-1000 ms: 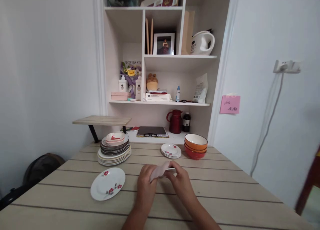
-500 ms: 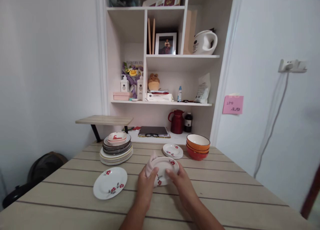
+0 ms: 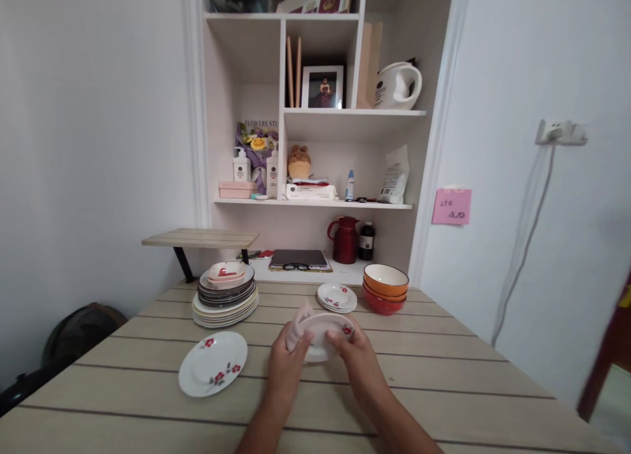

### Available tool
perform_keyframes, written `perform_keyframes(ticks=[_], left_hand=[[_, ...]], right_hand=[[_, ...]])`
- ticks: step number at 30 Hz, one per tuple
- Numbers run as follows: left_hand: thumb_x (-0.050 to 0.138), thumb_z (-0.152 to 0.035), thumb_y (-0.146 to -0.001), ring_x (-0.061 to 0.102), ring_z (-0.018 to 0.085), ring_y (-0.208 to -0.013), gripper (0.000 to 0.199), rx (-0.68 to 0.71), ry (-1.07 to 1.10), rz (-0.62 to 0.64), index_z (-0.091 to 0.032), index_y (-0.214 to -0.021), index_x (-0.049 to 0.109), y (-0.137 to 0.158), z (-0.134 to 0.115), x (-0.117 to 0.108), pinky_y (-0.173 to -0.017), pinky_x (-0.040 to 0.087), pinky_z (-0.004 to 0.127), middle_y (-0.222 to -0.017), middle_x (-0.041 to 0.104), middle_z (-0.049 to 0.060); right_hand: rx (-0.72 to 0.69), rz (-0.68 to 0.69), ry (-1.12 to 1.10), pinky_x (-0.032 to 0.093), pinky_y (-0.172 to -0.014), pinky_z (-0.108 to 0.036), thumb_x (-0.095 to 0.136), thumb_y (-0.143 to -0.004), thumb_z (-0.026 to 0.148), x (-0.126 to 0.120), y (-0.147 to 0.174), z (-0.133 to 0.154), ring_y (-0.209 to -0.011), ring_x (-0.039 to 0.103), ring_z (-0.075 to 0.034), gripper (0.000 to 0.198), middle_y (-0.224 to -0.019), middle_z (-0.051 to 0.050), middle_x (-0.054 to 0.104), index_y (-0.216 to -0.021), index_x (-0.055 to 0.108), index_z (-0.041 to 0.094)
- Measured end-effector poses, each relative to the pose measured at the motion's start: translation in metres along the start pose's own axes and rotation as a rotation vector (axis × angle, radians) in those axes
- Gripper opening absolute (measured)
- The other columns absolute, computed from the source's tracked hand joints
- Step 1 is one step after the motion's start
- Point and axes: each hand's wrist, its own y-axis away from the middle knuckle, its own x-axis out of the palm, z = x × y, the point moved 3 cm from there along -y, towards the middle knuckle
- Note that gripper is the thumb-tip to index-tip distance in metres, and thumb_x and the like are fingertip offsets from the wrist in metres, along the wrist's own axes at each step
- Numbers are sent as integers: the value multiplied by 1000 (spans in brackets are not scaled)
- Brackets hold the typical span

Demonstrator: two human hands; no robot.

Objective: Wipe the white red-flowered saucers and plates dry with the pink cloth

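Observation:
A small white plate with red flowers (image 3: 321,350) is held between my two hands above the table. My left hand (image 3: 287,361) is closed round a pale pink cloth (image 3: 298,325), which it presses against the plate's left rim. On the right rim, my right hand (image 3: 355,355) grips the plate with the thumb on its face. A larger flowered plate (image 3: 210,368) lies on the table to the left. Beyond my hands sits a short stack of small flowered plates (image 3: 337,297). The cloth's lower part is hidden behind my left hand and the plate.
A tall stack of plates (image 3: 224,318) topped by small dishes stands at the back left, near a raised wooden shelf (image 3: 197,238). Stacked orange and red bowls (image 3: 385,290) are at the back right. Behind the table (image 3: 444,375), a laptop (image 3: 299,258) and red jug (image 3: 345,240) occupy the cabinet.
The plate has turned in my hands, its flower moving toward my right fingers, and now tilts flatter. The whole view has shifted slightly. Both hands keep their hold.

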Motion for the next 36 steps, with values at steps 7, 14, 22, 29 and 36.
perform_keyframes(ticks=[7,14,22,29,36], left_hand=[[78,-50,-65,68,25,-93,57,-51,61,-12,-14,-109,68,5,1,4,-80,52,31,-103,73,12],[57,-18,-74,61,24,-88,18,457,-433,-62,-22,-85,71,-1,-11,-10,-81,48,36,-88,68,6],[56,-12,-72,60,22,-86,20,507,-427,-23,-21,-84,69,1,-7,-4,-79,47,33,-86,66,5],[74,-51,-70,68,23,-86,51,33,-45,13,-15,-105,67,-9,13,-5,-74,53,29,-97,74,9],[78,-51,-64,70,26,-86,65,-30,99,-60,-11,-113,66,-5,13,-4,-72,55,32,-100,74,14]], right_hand=[[118,9,-144,51,-81,-42,80,-66,38,6,2,-1,-88,66,-27,46,-96,-9,74,-106,67,20],[-426,-87,502,44,-92,-42,74,-68,21,-2,3,23,-102,59,-28,46,-120,-8,64,-113,65,27],[-353,64,537,45,-75,-35,64,-80,28,-4,2,20,-80,59,-24,6,-80,-4,68,-80,69,24],[72,1,-106,50,-70,-31,74,-75,38,1,2,-7,-79,64,-21,37,-97,-6,74,-105,67,19],[221,33,-236,51,-81,-38,76,-73,39,7,2,-20,-88,67,-25,41,-104,-10,74,-107,67,19]])
